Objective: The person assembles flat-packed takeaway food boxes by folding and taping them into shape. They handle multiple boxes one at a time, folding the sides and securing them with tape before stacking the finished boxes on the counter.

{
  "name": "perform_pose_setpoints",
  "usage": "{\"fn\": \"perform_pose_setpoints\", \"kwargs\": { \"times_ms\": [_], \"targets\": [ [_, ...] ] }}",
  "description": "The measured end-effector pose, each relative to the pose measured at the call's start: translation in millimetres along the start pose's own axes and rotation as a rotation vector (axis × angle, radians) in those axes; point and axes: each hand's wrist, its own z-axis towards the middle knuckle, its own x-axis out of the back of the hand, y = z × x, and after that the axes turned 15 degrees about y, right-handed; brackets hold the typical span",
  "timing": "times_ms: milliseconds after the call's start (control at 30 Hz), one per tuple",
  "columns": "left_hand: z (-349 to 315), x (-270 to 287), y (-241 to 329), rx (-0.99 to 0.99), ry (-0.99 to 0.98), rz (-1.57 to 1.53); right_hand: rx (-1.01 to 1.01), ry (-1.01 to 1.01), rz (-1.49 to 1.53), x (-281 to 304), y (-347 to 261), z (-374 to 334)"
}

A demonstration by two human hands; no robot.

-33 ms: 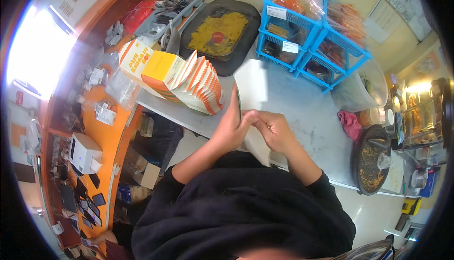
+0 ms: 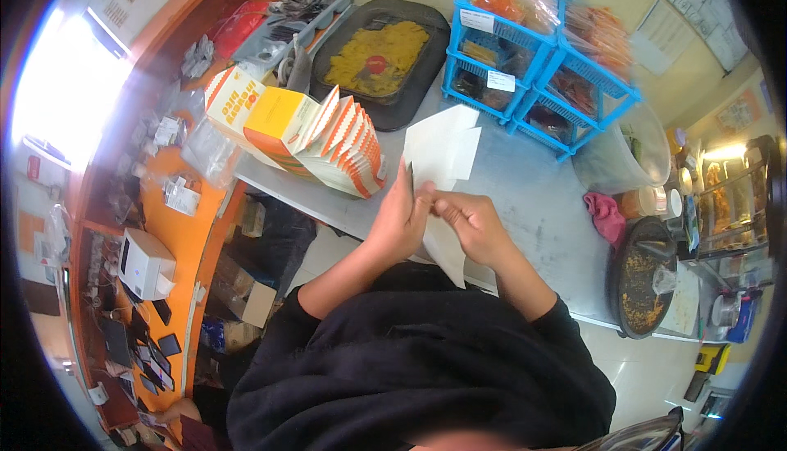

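A white-sided, folded cardboard food carton [image 2: 438, 152] is held in front of my body, its upper flaps spread apart and a lower panel hanging down by my shirt. My left hand [image 2: 398, 220] grips it along its left side, fingers behind and thumb in front. With curled fingers, my right hand [image 2: 474, 223] pinches the carton's middle, close to my left thumb. The fingertips of both hands are partly hidden. Left of my hands stands a nested row of printed orange, white and yellow cartons [image 2: 283, 119] on the metal table [image 2: 525, 197].
Behind the cartons sits a black tray of yellow food [image 2: 373, 53]. Blue stacked baskets [image 2: 500, 61] with packed goods stand at the back. To the right are a pink cloth [image 2: 605, 220] and a dark round pan [image 2: 643, 287]. An orange counter [image 2: 193, 242] runs along the left.
The carton's upper panels have fanned apart and tilted to the right. My right fingers have shifted slightly on it; the left hand has barely moved.
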Motion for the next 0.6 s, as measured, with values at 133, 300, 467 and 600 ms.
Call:
{"fn": "perform_pose_setpoints", "kwargs": {
  "times_ms": [133, 300, 467, 600],
  "targets": [
    [-9.3, -13.9, 2.4, -0.352, 0.021, 0.423, 0.069, 0.297, 0.351, 7.5, -22.1, -0.9],
    [-28.0, -30.9, 5.1, -0.648, 0.213, 0.425, 0.192, 0.381, 0.029, 31.1, -35.0, -13.7],
    [-36.0, -37.6, 8.8, -0.277, 0.419, -0.287, 0.111, 0.438, 0.243, 43.6, -30.1, -18.7],
    [-36.9, -45.2, 13.5, -0.305, 0.419, -0.464, 0.237, 0.374, 0.042, 46.0, -27.3, -30.2]
  ]
}}
